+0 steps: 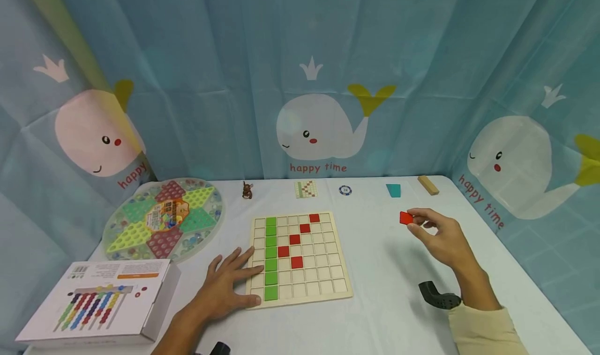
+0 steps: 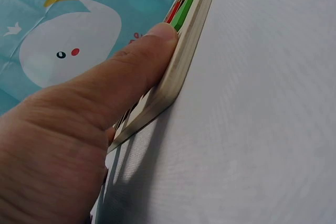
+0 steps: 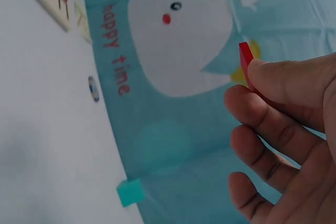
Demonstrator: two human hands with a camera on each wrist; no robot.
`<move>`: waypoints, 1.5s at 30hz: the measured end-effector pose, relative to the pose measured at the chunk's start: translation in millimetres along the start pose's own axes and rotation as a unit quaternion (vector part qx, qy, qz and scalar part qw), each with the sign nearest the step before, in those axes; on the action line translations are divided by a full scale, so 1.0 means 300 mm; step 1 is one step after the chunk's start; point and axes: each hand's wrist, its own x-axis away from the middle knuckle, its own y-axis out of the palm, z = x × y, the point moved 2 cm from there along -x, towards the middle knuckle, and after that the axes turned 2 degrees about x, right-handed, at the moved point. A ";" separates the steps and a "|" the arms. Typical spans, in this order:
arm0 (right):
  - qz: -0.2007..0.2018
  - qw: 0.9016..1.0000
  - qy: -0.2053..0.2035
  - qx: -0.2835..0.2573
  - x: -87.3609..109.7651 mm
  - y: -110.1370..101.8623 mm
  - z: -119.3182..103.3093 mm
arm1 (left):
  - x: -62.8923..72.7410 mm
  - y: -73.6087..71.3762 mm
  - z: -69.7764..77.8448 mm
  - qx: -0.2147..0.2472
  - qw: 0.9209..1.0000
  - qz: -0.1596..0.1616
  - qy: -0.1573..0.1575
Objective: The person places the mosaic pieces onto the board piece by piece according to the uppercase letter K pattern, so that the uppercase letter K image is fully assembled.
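Note:
A wooden grid board [image 1: 319, 279] lies flat on the table, with a column of green square tiles [image 1: 271, 252] near its left side. Several red square tiles [image 1: 295, 239] climb in a diagonal to the upper right, and one more sits below that line. My left hand [image 1: 225, 287] rests on the board's left edge with fingers spread; its thumb [image 2: 131, 59] presses the near corner area. Raised above the table to the right, my right hand [image 1: 438, 238] pinches a red square tile [image 3: 245, 59] between thumb and index finger. The other fingers curve loosely.
Along the back are a brown animal figurine [image 1: 247, 190], a patterned card [image 1: 306, 189], a poker chip [image 1: 345, 190], a teal block [image 1: 394, 190] and a wooden block [image 1: 428, 185]. A round star-patterned game board [image 1: 140, 209] and a white box [image 1: 108, 277] occupy the left.

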 end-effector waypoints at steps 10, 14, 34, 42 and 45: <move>-0.009 0.998 -0.031 -0.051 0.013 -0.004 -0.123 | -0.003 0.001 -0.003 -0.006 1.000 0.002 0.007; -0.016 0.996 -0.048 -0.079 0.019 0.008 -0.186 | -0.001 0.000 -0.005 -0.003 1.000 0.004 0.008; -0.139 0.976 -0.081 -0.145 0.058 0.270 -0.324 | 0.002 -0.003 -0.005 0.005 1.000 0.001 -0.003; -0.197 0.968 -0.038 -0.153 0.057 0.387 -0.333 | 0.000 0.001 -0.007 0.003 1.000 -0.001 -0.004; -0.223 0.963 -0.018 -0.152 0.060 0.427 -0.328 | -0.003 0.003 -0.005 0.002 1.000 -0.002 -0.006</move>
